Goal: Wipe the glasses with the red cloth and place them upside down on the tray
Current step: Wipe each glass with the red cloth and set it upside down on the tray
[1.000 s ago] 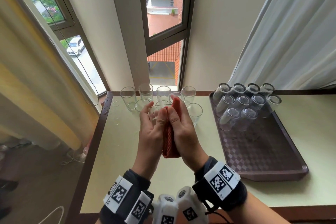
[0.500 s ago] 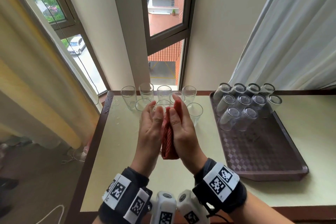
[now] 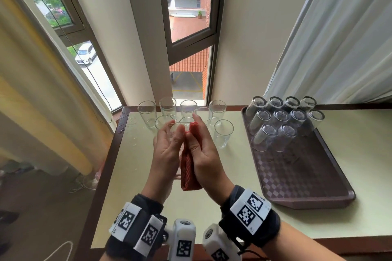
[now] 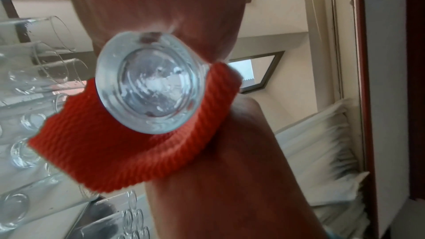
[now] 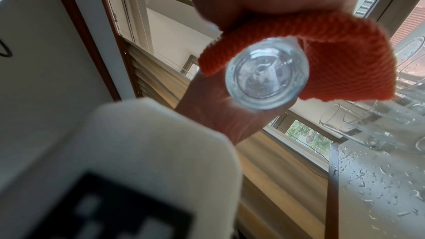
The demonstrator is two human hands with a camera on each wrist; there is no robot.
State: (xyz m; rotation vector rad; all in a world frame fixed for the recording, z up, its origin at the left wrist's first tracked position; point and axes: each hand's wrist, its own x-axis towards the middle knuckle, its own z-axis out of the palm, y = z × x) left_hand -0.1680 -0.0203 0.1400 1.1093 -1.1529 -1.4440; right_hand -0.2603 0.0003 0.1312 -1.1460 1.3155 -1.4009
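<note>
Change: left hand [image 3: 167, 150] has opened slightly since the earlier frames, its thumb drawn a little off the right hand [image 3: 202, 154]; both hands remain raised at the same spot over the tabletop [image 3: 135, 176].
Held item: clear cylindrical drinking glass [image 4: 150, 92], mouth pointing away from the person, thick round base facing the wrists.
Left grip: fingers and thumb curled loosely round the glass wall, grasping it.
Right grip: palm and fingers pressing the red knitted cloth [image 3: 188, 167] against the glass side, thumb folded over the cloth; it is clasping the cloth.
Cloth position: sandwiched between the two hands, wrapped part-way round the glass near its base, lower end hanging free below the palms.
Unwiped stock: nine clear upright glasses [image 3: 222, 135] clustered at the far edge of the tabletop, just beyond the fingertips.
Finished stock: ten clear inverted glasses [image 3: 282, 121] in rows at the far end of the brown checked rectangular tray [image 3: 307, 176], to the right, well apart from the hands.
Surface: water droplets on the tabletop's far left corner.
Obstruction: none between hands and tray.
</note>
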